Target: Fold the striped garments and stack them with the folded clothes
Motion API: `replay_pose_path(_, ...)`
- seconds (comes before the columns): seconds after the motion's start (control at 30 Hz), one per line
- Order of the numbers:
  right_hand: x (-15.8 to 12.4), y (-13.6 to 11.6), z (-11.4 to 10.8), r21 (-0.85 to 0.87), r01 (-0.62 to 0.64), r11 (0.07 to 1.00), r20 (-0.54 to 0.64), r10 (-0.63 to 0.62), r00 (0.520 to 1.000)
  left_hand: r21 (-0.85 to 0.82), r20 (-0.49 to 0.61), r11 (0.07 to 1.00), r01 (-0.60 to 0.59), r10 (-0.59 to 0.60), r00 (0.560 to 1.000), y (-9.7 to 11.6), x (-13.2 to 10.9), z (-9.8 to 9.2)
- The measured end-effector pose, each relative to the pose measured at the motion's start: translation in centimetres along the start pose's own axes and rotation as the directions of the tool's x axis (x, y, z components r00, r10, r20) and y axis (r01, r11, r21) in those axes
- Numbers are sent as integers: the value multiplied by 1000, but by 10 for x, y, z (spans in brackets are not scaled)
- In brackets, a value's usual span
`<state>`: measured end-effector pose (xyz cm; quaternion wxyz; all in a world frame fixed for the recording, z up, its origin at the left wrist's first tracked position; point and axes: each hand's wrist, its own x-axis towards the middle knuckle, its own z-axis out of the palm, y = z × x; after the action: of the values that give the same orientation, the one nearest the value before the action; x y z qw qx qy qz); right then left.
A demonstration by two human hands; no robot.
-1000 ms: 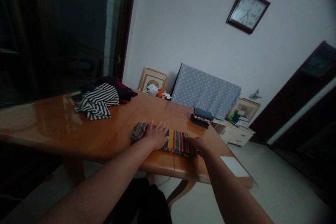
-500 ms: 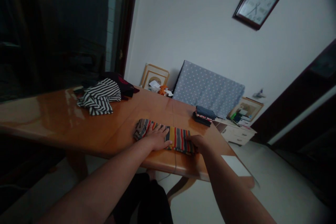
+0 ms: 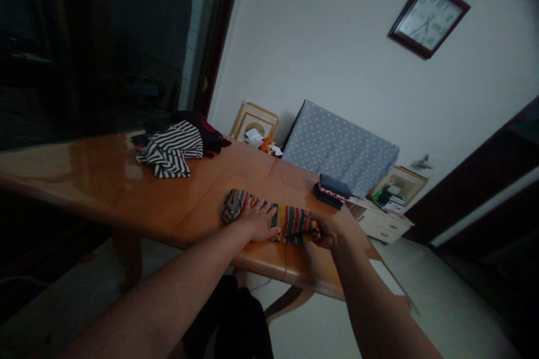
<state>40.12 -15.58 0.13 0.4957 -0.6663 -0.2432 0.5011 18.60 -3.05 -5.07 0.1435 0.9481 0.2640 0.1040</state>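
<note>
A folded garment with red, yellow and grey stripes (image 3: 295, 223) lies near the front edge of the wooden table (image 3: 202, 202). My left hand (image 3: 257, 221) rests flat on its middle, fingers spread. At the garment's right end, my right hand (image 3: 327, 230) grips the cloth, which is lifted and curled up there. The fingers of that hand are partly hidden by the fabric. What kind of garment it is cannot be made out.
A black-and-white striped garment (image 3: 172, 148) lies heaped with dark clothes (image 3: 206, 132) at the table's far left. A folded stack of clothes (image 3: 332, 188) sits at the right back edge. Behind stands a polka-dot cloth cover (image 3: 341, 143); a white drawer cabinet (image 3: 385, 224) is beyond.
My right hand has raised and curled the right end of the striped garment. My left hand stays flat on it. The whole view has shifted slightly.
</note>
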Motion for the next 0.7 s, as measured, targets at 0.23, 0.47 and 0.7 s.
replay_pose_path(0.23,10,-22,36,105,89,990,53,-95,994,-69,-42,997,-30,27,999,-5,1,5)
replay_pose_path(0.47,7,-36,70,102,122,987,115,-134,984,-279,-96,956,-85,60,994,-12,7,5)
replay_pose_path(0.7,-1,-40,84,74,134,988,113,-141,983,-420,-128,907,-36,-20,992,-13,18,8)
